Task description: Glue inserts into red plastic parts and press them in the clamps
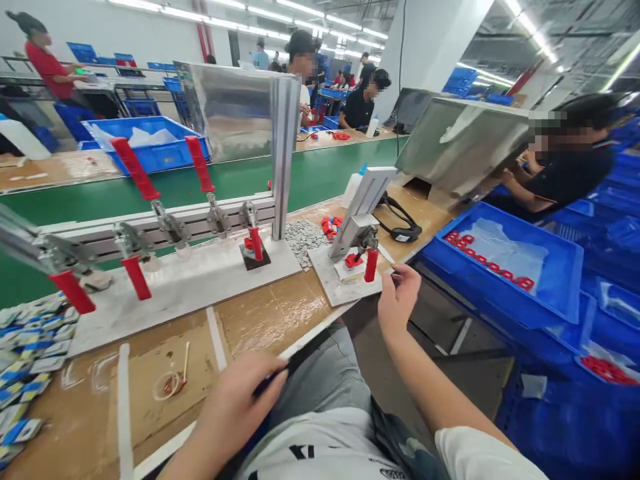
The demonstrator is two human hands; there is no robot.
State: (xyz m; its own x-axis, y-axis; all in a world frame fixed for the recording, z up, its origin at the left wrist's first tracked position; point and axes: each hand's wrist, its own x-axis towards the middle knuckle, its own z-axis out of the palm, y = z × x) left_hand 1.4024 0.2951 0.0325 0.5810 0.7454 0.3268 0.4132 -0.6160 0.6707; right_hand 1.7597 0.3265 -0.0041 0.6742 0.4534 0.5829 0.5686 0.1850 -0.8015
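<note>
My left hand (241, 395) hovers over the front table edge near my lap, thumb apart from the fingers, with nothing seen in it. At the table's right corner, my right hand (399, 299) has its fingers curled; whatever they may hold is hidden. Just left of it stands a small toggle clamp with a red handle (371, 265), its handle pointing down. Under this clamp's plunger a red plastic part (353, 261) sits on a white block. On the long fixture, another clamp's lowered red handle (256, 244) stands over a dark pad holding a red part.
Several red-handled clamps line the long white base plate (200, 287). A small cup (167, 385) and a stick lie on cardboard. Small flat pieces (303, 241) are heaped between fixtures. Blue crates (565, 267) with red parts stand right, near a co-worker in black (570, 163).
</note>
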